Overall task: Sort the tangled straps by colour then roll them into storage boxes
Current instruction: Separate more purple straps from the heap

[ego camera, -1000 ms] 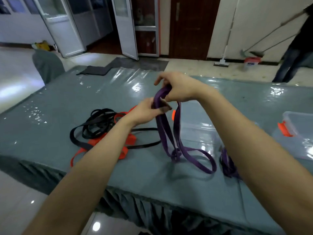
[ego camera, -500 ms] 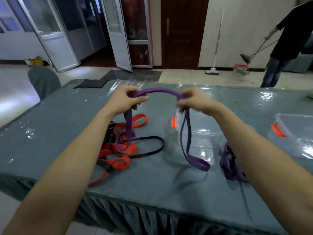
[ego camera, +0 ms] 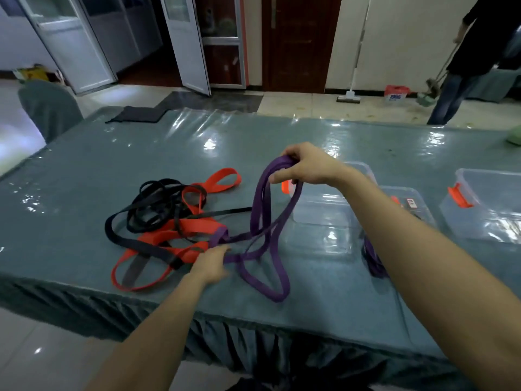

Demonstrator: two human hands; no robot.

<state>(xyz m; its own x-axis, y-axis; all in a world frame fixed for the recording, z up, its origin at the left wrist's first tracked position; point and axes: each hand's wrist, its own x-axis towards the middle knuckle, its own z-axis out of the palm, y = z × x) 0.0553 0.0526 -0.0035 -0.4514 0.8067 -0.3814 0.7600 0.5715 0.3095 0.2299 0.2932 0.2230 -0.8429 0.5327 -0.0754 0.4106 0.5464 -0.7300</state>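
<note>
My right hand (ego camera: 306, 165) grips the top of a purple strap (ego camera: 260, 210) and holds it above the table. The strap's loops hang down and lie on the table. My left hand (ego camera: 211, 263) is low on the table and pinches the purple strap's lower end beside the tangle. To the left lies a tangle of orange straps (ego camera: 186, 230) and black straps (ego camera: 152, 204). A clear storage box (ego camera: 321, 213) with an orange latch sits just behind the hanging strap. More purple strap (ego camera: 372, 258) lies partly hidden behind my right forearm.
Two more clear boxes (ego camera: 485, 204) stand on the right of the grey-green table (ego camera: 84, 170). A dark cloth (ego camera: 135, 115) lies at the far left corner. A chair (ego camera: 48, 105) stands at the left. A person (ego camera: 473, 52) sweeps the floor at the far right.
My left hand let go of the raised strap and dropped to the table, taking the strap's lower end. My right hand stays raised with the strap's top.
</note>
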